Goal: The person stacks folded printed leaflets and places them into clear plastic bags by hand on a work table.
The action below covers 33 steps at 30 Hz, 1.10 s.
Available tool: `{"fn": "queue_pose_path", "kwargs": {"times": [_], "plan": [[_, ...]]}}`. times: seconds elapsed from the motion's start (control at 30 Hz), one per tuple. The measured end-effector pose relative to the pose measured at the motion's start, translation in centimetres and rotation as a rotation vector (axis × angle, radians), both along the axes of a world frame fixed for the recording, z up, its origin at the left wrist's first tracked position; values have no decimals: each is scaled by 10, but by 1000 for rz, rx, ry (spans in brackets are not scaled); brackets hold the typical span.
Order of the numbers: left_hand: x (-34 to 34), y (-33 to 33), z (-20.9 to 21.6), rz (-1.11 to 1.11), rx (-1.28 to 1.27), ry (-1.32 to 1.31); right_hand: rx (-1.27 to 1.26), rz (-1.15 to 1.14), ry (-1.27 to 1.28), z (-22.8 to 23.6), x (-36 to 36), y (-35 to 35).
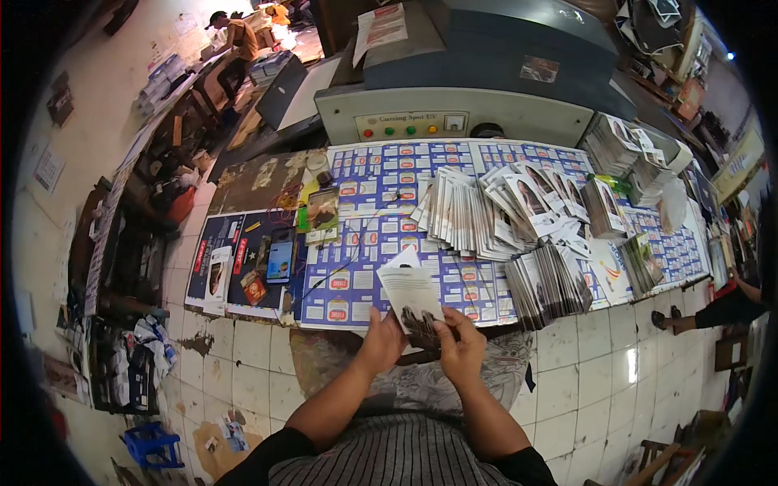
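At the table's near edge I hold a folded leaflet point(411, 293) in both hands. It is white with printed text and a dark picture along its lower part, and a second white sheet edge shows behind its top. My left hand point(382, 340) grips its lower left side. The thumb and fingers of my right hand point(460, 344) pinch its lower right corner. To the right lies a wide fanned row of leaflets point(462, 215), with more loose leaflets point(531, 194) overlapping it. Nearer to me, another fanned bundle point(549, 283) reaches the table edge.
Purple printed sheets point(348, 283) cover the table. On its left lie a phone point(280, 261), a single leaflet point(217, 275) and cables. Leaflet stacks point(612, 146) stand at the back right. A large grey machine point(502, 113) borders the far side. People are at the far left and right edge.
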State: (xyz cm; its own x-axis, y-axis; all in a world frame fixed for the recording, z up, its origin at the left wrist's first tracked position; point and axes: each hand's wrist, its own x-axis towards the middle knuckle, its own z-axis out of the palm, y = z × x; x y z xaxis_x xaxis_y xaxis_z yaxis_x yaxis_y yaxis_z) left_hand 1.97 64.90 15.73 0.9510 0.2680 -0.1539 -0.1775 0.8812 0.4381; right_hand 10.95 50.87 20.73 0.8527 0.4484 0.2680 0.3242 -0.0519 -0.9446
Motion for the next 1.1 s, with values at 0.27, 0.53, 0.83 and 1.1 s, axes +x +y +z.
{"fn": "queue_pose_path", "kwargs": {"times": [0.27, 0.53, 0.83, 1.1], "plan": [[4, 28, -42, -32, 149, 260, 269, 78, 784, -44, 50, 21], [-4, 43, -15, -52, -41, 447, 353, 395, 970, -4, 31, 69], [1, 67, -14, 171, 574, 638, 21, 199, 698, -73, 74, 46], [23, 75, -54, 488, 2026, 916, -411, -2, 117, -105, 93, 52]]}}
